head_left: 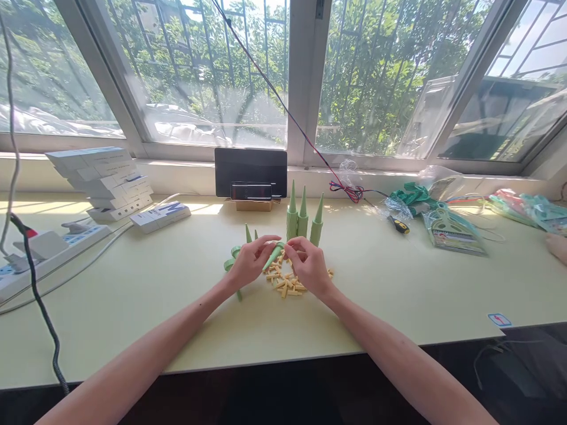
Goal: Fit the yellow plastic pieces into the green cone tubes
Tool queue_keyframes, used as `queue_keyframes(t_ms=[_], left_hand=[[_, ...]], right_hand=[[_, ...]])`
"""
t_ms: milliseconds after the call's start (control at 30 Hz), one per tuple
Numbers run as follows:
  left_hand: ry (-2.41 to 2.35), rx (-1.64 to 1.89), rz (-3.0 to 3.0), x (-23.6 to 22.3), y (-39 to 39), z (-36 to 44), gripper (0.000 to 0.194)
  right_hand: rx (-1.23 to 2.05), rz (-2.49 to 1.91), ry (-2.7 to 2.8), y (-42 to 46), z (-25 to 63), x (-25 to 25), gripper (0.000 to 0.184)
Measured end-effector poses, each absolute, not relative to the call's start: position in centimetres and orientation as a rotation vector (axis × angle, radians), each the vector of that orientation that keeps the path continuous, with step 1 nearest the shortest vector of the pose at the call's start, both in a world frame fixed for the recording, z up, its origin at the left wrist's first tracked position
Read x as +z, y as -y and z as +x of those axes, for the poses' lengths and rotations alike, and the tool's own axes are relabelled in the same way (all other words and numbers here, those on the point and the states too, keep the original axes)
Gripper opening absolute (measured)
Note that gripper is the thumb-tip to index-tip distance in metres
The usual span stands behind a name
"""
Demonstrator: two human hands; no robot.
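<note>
My left hand (251,260) is closed around a green pointed cone piece (273,256), which lies slanted with its tip down-left. My right hand (309,264) pinches at the cone's upper end; what its fingertips hold is too small to name. Under both hands lies a heap of several small yellow pegs (286,284). Three finished green spikes (303,218) stand upright just behind the hands. More green pieces (233,258) lie left of my left hand.
A dark tablet on a stand (250,172) is at the back by the window. Stacked white boxes (104,180) and a power strip (48,248) with cables sit left. A screwdriver (398,225), green packaging (452,233) and bags lie right. Another person's hand (557,246) shows at the right edge.
</note>
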State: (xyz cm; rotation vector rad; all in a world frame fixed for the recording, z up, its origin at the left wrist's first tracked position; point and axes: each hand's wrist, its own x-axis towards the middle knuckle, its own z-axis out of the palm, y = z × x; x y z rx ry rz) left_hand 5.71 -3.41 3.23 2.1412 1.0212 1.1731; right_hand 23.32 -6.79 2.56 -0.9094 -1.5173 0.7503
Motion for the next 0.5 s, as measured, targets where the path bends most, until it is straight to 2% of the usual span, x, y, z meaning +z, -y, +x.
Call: queue_keyframes(t_ms=[100, 500], left_hand=[[-0.919, 1.064, 2.110, 3.13, 3.36, 5.59, 0.031], [-0.883, 1.023, 2.351, 3.01, 3.53, 5.69, 0.026]], right_hand=[[0.742, -0.918, 1.504, 6.81, 23.29, 2.63, 0.027], [0.709, -0.951, 1.494, 6.91, 23.31, 2.75, 0.025]])
